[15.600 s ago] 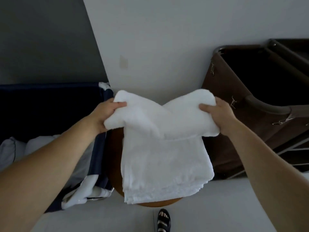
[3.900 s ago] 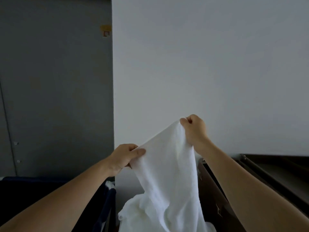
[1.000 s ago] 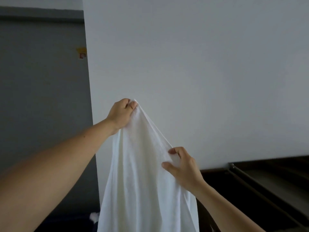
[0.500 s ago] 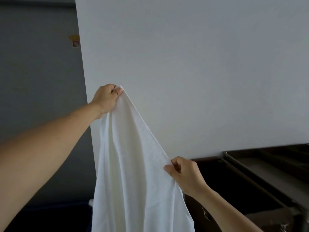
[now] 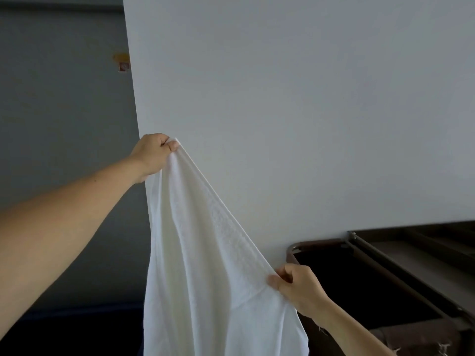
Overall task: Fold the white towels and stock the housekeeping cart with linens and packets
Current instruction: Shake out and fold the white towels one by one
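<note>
A white towel hangs unfolded in the air in front of me. My left hand pinches its top corner, raised high near the wall edge. My right hand grips the towel's upper hem lower down and to the right, with the hem stretched taut between the two hands. The towel's lower part runs out of the bottom of the view. The dark brown housekeeping cart stands at the lower right, just behind my right hand.
A white wall fills the view ahead, with a grey wall to the left. A dark blue bin edge shows at the lower left. The cart's open dark bag lies beside its top shelf rails.
Over the last second my right hand has slid down and right along the towel's hem, stretching the edge out. My left hand keeps hold of the top corner.
</note>
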Tool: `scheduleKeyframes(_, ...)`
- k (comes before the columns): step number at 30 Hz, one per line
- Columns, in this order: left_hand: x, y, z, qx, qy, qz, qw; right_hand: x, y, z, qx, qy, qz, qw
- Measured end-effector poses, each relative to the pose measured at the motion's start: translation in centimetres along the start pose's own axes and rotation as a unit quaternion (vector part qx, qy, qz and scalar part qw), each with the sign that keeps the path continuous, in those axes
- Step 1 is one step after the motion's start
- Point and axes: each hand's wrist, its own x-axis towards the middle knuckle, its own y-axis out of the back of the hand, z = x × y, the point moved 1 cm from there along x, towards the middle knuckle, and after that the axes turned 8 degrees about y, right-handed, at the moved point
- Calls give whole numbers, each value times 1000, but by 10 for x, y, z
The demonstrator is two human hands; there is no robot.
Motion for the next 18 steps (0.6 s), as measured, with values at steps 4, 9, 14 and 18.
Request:
scheduleKeyframes(4, 0, 7, -15, 4, 38, -21, 999, 0, 2, 4, -63, 28, 43, 997)
scheduleKeyframes(9, -18, -5, -32, -74, 176, -53, 980, 21, 19, -37, 75, 47, 151, 985)
scheduleKeyframes(14, -75, -45, -17, -95, 132, -122, 979, 54, 8, -115, -65, 144, 1, 988)
scheduleKeyframes(18, -124, -65, -4, -25, -36, -169, 985, 66, -15, -144, -136, 185, -47, 972)
